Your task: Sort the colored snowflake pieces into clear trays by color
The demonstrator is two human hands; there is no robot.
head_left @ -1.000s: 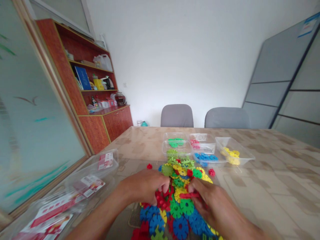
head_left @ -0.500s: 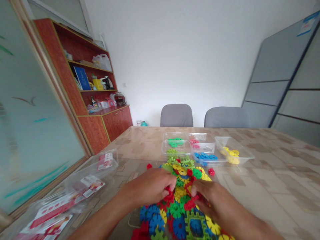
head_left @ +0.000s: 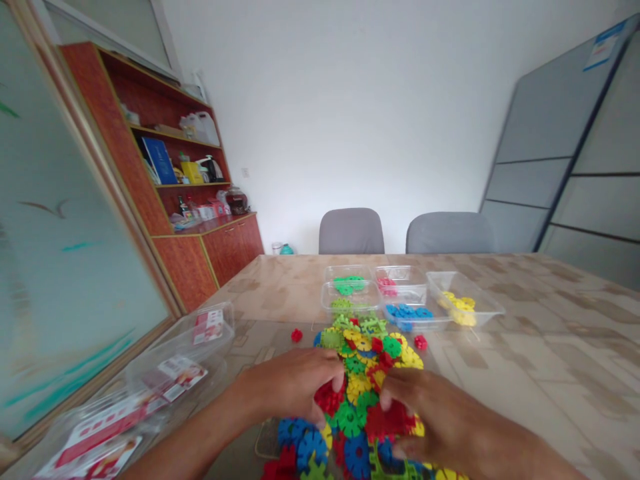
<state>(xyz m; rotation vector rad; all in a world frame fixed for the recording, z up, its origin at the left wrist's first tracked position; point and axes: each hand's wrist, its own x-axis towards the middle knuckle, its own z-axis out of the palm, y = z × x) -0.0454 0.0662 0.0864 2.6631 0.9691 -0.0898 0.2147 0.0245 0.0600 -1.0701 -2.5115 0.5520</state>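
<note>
A heap of plastic interlocking building pieces in red, green, yellow and blue lies on the table in front of me. My left hand curls its fingers round red building pieces at the heap's left side. On the right, my right hand has thumb and fingers around a clump of red building pieces. Some fingertips of both hands are hidden. A lime-green square frame piece lies partly under my right hand. Single red pieces sit apart to the left and right.
Beyond the heap, clear plastic trays hold green pieces, pinkish-red pieces, blue pieces and yellow pieces. Empty clear containers with labels lie at the left. Two grey chairs stand behind the table.
Both hands have spread their fingers wider around red pieces and shifted slightly. More red pieces now show between the fingers of each hand. The view has moved a little.
</note>
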